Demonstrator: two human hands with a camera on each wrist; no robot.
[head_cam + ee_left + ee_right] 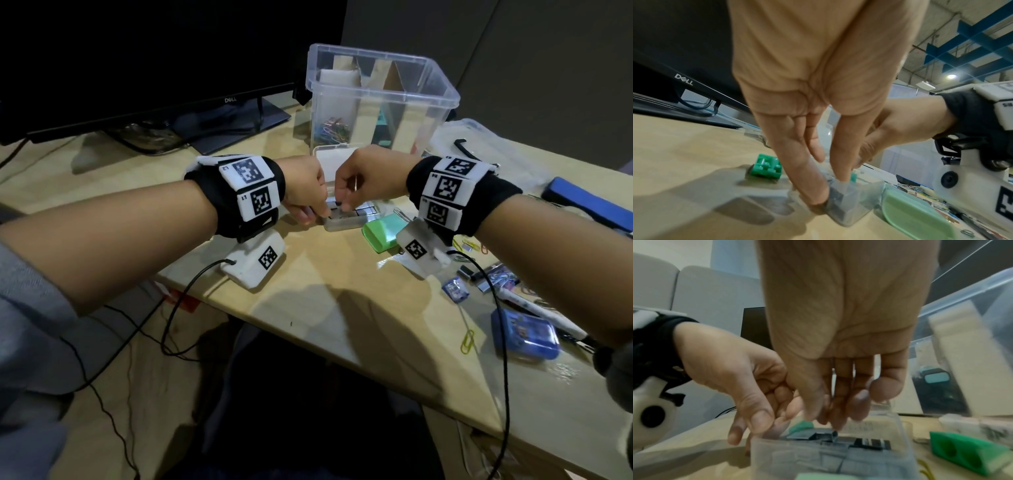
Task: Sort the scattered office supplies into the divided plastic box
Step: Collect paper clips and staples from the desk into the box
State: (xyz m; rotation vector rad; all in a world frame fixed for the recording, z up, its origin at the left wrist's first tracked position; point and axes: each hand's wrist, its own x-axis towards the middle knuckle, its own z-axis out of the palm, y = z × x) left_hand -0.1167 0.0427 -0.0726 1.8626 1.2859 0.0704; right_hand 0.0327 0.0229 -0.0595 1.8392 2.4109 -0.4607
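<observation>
A small clear staple case [342, 224] lies with its lid [330, 161] open, just in front of the tall clear divided box [442, 92]. My left hand [313, 214] grips the case's left end, finger and thumb pinching its corner [846, 211]. My right hand [342, 204] reaches down into the case, and its bunched fingertips [835, 426] pinch a dark strip of staples [813, 436]. More staple strips [363, 209] lie in the case. In the divided box, coloured paper clips [334, 128] sit in one compartment behind cardboard dividers.
A light green case [382, 232] lies right of the staple case, and a dark green sharpener [966, 449] lies nearby. A blue stapler [589, 202], blue case [524, 334], pen [534, 305] and loose clips [467, 341] lie to the right. A monitor [137, 51] stands at the left.
</observation>
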